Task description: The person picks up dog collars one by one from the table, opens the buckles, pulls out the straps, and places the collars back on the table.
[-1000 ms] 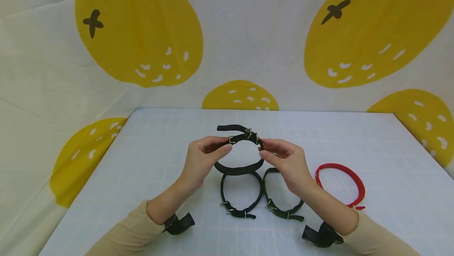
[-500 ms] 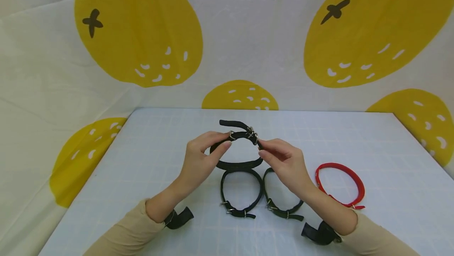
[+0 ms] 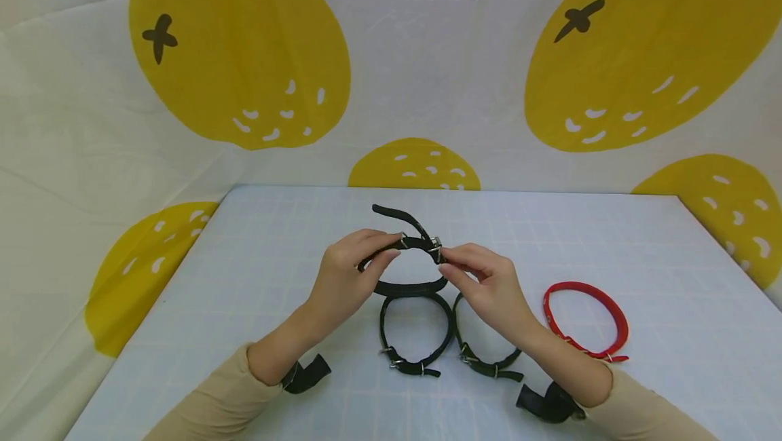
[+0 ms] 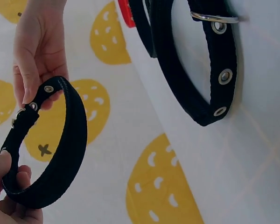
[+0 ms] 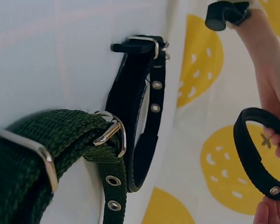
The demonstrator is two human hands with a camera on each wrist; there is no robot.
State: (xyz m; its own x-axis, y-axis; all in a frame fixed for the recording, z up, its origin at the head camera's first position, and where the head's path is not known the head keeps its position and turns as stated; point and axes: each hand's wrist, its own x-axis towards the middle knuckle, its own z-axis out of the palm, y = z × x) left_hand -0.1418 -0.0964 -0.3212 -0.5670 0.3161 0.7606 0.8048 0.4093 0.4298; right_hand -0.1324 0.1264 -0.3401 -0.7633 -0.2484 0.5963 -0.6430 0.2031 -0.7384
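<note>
A black buckled collar [image 3: 409, 288] is held in the air by both hands, above the far side of the collars on the table. My left hand [image 3: 349, 271] pinches its band on the left, close to a metal loop. On the opposite side, my right hand [image 3: 491, 281] pinches the band at the buckle. The collar's loose strap end points left above the hands. Metal eyelets show on the held collar [image 4: 77, 135] in the left wrist view. Below lie another black collar [image 3: 450, 326] and a dark green collar [image 3: 510, 361], the latter partly behind my right hand.
A red collar [image 3: 622, 322] lies on the table to the right, beside my right forearm. The white table [image 3: 201, 332] ends at a back edge before a sheet with yellow fruit prints. A black strap [image 3: 308, 374] hangs at my left wrist, another [image 3: 546, 404] at my right.
The right hand has shifted slightly left, onto the buckle. The held collar's loose strap end has risen and spread away from the band. The collars on the table stay put.
</note>
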